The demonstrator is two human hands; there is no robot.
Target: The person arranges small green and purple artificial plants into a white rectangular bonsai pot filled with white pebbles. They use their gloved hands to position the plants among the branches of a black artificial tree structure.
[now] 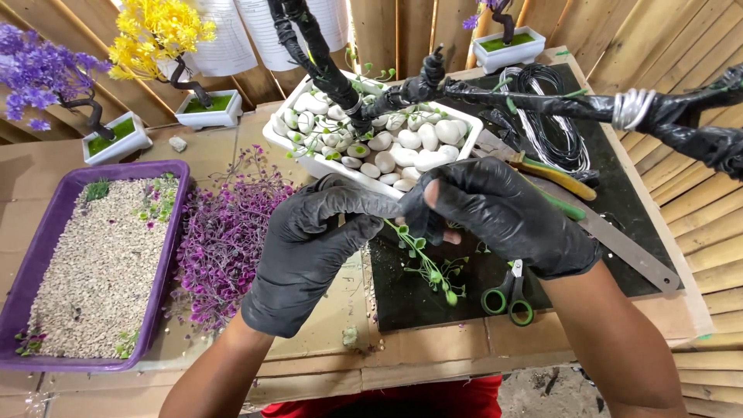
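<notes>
Both my hands wear black gloves and meet over the front edge of a white rectangular pot (309,161) filled with white pebbles. My left hand (309,244) and my right hand (495,209) pinch a thin green artificial sprig (426,263) with small leaves, which hangs down between them. A black-wrapped artificial tree trunk (317,54) rises from the pot, and a branch (557,104) runs to the right with a coil of silver wire wound on it.
A purple tray (166,255) of gravel lies at the left, beside a heap of purple artificial foliage (228,232). Green-handled scissors (507,294), a metal ruler (627,251), yellow-handled pliers (553,174) and a wire coil (553,116) rest on a dark mat. Small bonsai models stand behind.
</notes>
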